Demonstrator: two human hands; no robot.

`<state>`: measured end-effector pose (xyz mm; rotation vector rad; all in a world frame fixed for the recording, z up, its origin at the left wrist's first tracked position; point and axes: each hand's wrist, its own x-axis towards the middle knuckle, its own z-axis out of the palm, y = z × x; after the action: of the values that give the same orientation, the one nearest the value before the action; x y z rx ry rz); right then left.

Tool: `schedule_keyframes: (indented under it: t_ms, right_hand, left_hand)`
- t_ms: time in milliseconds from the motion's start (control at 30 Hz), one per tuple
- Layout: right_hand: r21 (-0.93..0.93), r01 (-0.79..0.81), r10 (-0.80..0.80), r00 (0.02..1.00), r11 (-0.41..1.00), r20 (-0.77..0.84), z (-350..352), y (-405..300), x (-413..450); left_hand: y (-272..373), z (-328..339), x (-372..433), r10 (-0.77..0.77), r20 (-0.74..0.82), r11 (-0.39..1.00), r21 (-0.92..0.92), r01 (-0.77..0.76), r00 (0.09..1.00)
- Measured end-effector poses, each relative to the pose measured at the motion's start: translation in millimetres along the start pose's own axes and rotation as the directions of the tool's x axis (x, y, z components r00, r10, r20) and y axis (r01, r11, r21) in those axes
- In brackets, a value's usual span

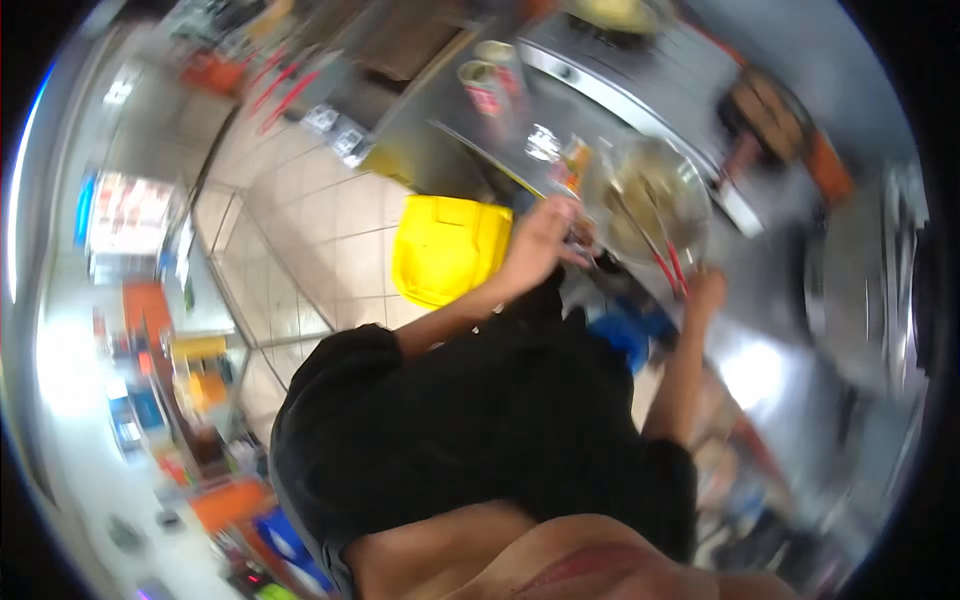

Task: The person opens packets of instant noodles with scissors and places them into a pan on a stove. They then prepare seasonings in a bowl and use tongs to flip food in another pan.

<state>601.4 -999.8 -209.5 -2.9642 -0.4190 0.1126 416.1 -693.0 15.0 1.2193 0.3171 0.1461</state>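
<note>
My left hand (553,234) has its thumb and fingers closed around a small shiny packet (582,235); blur hides what it contains. Just beyond it, an orange and yellow wrapper (574,166) lies on the steel counter (491,146). To the right stands a large round bowl (697,199) with pale brown contents. Red-handled tongs (670,270) rest in the bowl, their handles over the near rim. My right hand (706,289) is curled beside the handle ends; whether it grips them is too blurred to tell.
Two cans (484,94) stand at the counter's far end. A bright yellow bin (452,251) is on the tiled floor left of the counter. A dark pan (772,112) with brown contents sits at upper right. Red-handled utensils (285,94) show at upper left.
</note>
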Motion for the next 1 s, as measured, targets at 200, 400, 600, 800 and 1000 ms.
schedule_keyframes:
  t_ms: [200, 400, 600, 800, 1000]
  right_hand:
    - [0.111, -0.013, 0.034, 0.981, 0.994, -0.189, -1.3, 17.2, -2.2]
    - [0.078, -0.077, 0.086, 0.989, 0.994, -0.117, -22.6, 1.2, -22.8]
    - [0.047, -0.079, 0.081, 0.996, 0.996, -0.046, -25.7, 14.8, -26.2]
    - [0.781, -0.386, 0.232, 0.922, 0.491, 0.31, -76.6, 63.7, -57.8]
    - [0.917, -0.196, 0.274, 0.956, 0.348, 0.101, -112.5, 72.4, -95.0]
  left_hand:
    - [-14.9, -13.6, -2.9, 0.19, -0.097, 0.978, -0.074, -0.197, 0.977]
    - [1.7, -13.8, -1.2, 0.087, -0.091, 0.992, -0.087, -0.094, 0.992]
    - [16.7, -9.1, -0.4, 0.002, -0.082, 0.981, -0.192, -0.018, 0.997]
    - [9.5, -9.9, 13.1, 0.138, -0.003, 0.946, -0.295, -0.132, 0.99]
    - [29.0, 1.1, 5.2, 0.135, -0.019, 0.961, -0.239, -0.136, 0.991]
